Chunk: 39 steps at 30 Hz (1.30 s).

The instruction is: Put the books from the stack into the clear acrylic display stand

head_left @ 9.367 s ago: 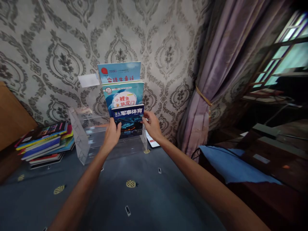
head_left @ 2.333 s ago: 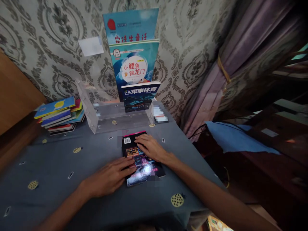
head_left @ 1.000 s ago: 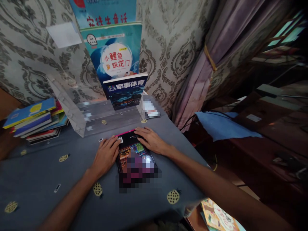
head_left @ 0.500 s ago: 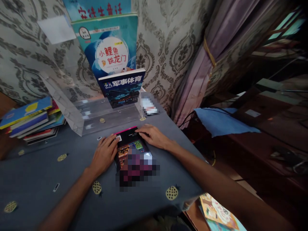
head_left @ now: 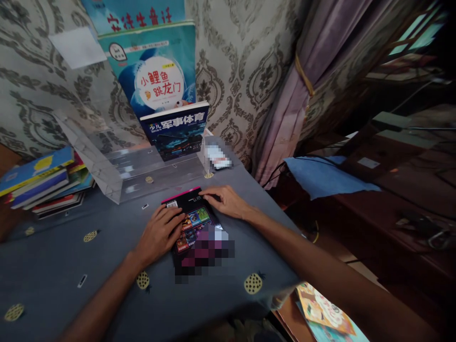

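A dark book [head_left: 194, 217] with a pink top edge and small colour pictures lies flat on the table; its lower part is blurred by pixelation. My left hand [head_left: 160, 233] rests on the book's left side, palm down, fingers stretched out and slightly apart. At the upper right corner, my right hand [head_left: 227, 202] has its thumb and forefinger closed on the book's edge. Behind the book stands a clear plastic rack [head_left: 107, 175]. A dark blue book [head_left: 176, 137] leans upright in it, with a teal book [head_left: 156, 61] standing behind.
A pile of books [head_left: 42, 183] lies at the table's left. A pixelated object [head_left: 219, 156] sits beside the rack's right end. The patterned tablecloth [head_left: 46, 270] ends at the right, near a blue cloth [head_left: 327, 178]. More books [head_left: 326, 308] lie below the table's front right corner.
My left hand has slid a little to the right, farther over the book's cover. My right hand stays at the upper right corner. The view has shifted slightly.
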Tool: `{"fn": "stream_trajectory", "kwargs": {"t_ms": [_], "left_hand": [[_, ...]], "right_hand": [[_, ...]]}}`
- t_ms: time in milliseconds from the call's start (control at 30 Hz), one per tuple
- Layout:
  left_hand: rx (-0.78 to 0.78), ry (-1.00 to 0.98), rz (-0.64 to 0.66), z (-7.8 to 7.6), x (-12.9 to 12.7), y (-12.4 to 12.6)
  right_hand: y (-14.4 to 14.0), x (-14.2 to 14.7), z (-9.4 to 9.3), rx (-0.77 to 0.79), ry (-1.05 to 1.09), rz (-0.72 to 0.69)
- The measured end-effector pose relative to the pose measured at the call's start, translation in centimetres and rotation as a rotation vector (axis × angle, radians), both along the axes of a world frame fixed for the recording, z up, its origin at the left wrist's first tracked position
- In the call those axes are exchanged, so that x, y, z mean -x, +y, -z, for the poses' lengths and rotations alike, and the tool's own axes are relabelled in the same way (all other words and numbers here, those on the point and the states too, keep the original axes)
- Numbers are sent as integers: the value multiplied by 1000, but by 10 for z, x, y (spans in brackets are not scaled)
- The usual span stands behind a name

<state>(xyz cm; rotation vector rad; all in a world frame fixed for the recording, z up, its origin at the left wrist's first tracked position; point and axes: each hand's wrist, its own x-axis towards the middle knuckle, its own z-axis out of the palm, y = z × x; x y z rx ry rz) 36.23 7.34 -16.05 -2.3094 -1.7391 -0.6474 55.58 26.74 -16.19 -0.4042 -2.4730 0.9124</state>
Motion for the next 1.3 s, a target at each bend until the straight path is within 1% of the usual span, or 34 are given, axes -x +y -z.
{"fn": "stream_trajectory", "kwargs": {"t_ms": [200, 333, 467, 667, 767, 867, 1067, 1167, 1300], "left_hand": [[87, -9, 71, -1, -8, 14], [146, 25, 121, -2, -21, 28], [157, 25, 180, -4, -29, 43], [110, -37, 228, -2, -22, 53], [105, -40, 214, 0, -16, 59], [97, -35, 198, 0, -12, 65], [99, -5, 182, -1, -18, 63], [118, 7, 188, -4, -27, 57], [156, -14, 237, -8, -44, 46]], "right_hand": [[-1, 0, -2, 16, -3, 23], [-1, 0, -2, 19, 8, 33], [-1, 0, -4, 56, 18, 38], [2, 0, -2, 137, 64, 29], [3, 1, 0, 156, 90, 14], [4, 1, 0, 140, 75, -2], [3, 2, -2, 59, 29, -11], [4, 2, -1, 19, 18, -12], [4, 1, -1, -1, 4, -6]]}}
